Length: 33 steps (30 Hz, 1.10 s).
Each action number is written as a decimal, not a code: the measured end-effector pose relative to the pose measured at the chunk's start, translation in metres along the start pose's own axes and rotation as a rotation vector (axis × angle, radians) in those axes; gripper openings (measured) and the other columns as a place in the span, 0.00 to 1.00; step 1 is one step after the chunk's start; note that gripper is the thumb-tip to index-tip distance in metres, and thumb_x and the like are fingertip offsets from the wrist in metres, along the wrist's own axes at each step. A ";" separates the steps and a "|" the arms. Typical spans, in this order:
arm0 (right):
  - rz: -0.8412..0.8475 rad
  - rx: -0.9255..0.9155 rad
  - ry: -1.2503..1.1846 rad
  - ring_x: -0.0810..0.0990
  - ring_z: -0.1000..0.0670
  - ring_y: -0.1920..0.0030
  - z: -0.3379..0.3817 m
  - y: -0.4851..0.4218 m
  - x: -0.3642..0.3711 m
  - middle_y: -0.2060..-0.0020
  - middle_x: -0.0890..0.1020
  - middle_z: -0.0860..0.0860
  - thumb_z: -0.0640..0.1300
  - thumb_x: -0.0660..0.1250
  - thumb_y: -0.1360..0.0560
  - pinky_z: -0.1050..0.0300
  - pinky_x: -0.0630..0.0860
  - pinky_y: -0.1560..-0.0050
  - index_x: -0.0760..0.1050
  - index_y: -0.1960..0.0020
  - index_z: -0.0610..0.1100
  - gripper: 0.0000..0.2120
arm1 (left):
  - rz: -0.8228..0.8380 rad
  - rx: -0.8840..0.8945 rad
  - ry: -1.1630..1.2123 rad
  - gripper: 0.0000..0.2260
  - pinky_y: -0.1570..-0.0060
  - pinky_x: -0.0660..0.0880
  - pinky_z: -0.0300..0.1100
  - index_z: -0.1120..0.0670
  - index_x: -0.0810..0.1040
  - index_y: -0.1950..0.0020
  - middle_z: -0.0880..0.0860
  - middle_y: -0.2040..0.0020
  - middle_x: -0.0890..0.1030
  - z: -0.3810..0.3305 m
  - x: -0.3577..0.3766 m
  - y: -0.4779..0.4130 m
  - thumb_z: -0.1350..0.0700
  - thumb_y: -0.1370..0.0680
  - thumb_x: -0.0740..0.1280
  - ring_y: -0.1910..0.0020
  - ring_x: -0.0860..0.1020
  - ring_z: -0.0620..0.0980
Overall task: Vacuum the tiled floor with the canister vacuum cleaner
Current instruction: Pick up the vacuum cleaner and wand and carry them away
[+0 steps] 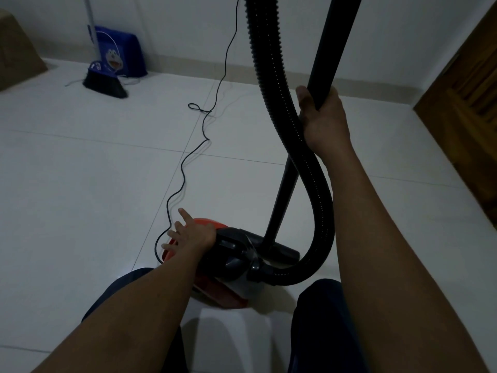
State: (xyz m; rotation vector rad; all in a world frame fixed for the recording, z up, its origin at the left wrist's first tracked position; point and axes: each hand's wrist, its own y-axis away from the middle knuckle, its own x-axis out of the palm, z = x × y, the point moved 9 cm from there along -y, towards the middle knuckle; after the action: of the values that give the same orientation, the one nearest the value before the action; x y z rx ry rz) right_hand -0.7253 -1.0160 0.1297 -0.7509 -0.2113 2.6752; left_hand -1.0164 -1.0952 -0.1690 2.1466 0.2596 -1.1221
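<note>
Start of the task, seen from the head camera. Nearest, between the person's knees, sits the red and black canister point(215, 293) on the tiled floor point(80, 184). The left hand point(188, 235) rests on its top, fingers point(185, 214) straight and spread wide, holding nothing; the palm lies over the rear of the casing. Whether a fingertip is on a switch cannot be told.

Just right of those fingers the ribbed hose point(320, 211) leaves the front of the canister, loops low, then rises out of view. The floor head point(282, 253) lies flat on the tiles, close beside the canister, with the wand point(282, 197) standing up from it.

Higher and farther, the right hand point(322, 122) is wrapped round the wand, thumb on the near side, the hose passing just left of the thumb.

Beyond the left fingertips the power cord point(183, 170) snakes away over the tiles toward the far wall, with one small loop in it. In the far left corner stand a broom point(105, 83) and a blue dustpan point(121, 55).

Judged step: preparing or switching on the machine; sweeping has not begun. The next move probably calls for lifting the left hand clear, then pushing the floor head forward with the right hand, keeping it off the cord.
</note>
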 end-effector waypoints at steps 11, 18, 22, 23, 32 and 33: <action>0.005 0.003 0.003 0.80 0.53 0.53 0.001 0.000 0.001 0.53 0.79 0.57 0.66 0.59 0.23 0.52 0.76 0.49 0.70 0.37 0.52 0.22 | 0.016 0.032 0.013 0.35 0.25 0.40 0.69 0.47 0.36 0.18 0.58 0.17 0.48 0.002 0.001 -0.001 0.43 0.18 0.54 0.19 0.44 0.63; 0.000 0.011 0.005 0.80 0.53 0.55 -0.001 -0.002 0.001 0.56 0.79 0.57 0.66 0.59 0.23 0.52 0.76 0.50 0.70 0.39 0.53 0.21 | 0.023 0.031 0.031 0.35 0.25 0.40 0.69 0.47 0.37 0.18 0.58 0.17 0.49 0.003 0.003 -0.005 0.39 0.18 0.53 0.19 0.44 0.64; 0.000 0.012 0.008 0.81 0.52 0.53 0.000 -0.001 0.003 0.55 0.80 0.56 0.66 0.58 0.23 0.50 0.76 0.48 0.70 0.38 0.53 0.22 | 0.019 0.013 0.016 0.33 0.25 0.41 0.69 0.46 0.38 0.18 0.57 0.17 0.50 0.003 0.003 -0.006 0.42 0.18 0.53 0.19 0.45 0.63; 0.002 0.014 0.005 0.81 0.51 0.53 0.000 -0.001 0.003 0.54 0.80 0.56 0.67 0.58 0.23 0.50 0.77 0.48 0.70 0.38 0.53 0.22 | 0.019 0.010 0.014 0.33 0.25 0.41 0.69 0.46 0.38 0.18 0.57 0.17 0.50 0.003 0.003 -0.006 0.43 0.17 0.53 0.19 0.45 0.63; 0.003 0.021 0.028 0.80 0.51 0.50 0.002 0.001 0.004 0.51 0.80 0.57 0.66 0.57 0.22 0.52 0.74 0.49 0.69 0.37 0.54 0.22 | 0.013 -0.004 -0.007 0.31 0.25 0.41 0.68 0.45 0.38 0.18 0.56 0.17 0.49 0.003 0.004 -0.004 0.46 0.17 0.51 0.19 0.45 0.62; 0.005 0.023 0.033 0.80 0.52 0.51 0.002 0.001 0.004 0.52 0.79 0.57 0.66 0.57 0.22 0.52 0.74 0.49 0.69 0.37 0.54 0.22 | 0.012 -0.005 -0.008 0.31 0.25 0.41 0.68 0.45 0.38 0.18 0.56 0.17 0.49 0.003 0.004 -0.004 0.47 0.17 0.51 0.19 0.45 0.62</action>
State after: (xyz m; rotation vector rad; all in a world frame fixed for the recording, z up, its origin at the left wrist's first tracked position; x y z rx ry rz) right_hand -0.7296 -1.0157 0.1290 -0.7892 -0.1703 2.6634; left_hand -1.0179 -1.0948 -0.1757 2.1363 0.2448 -1.1220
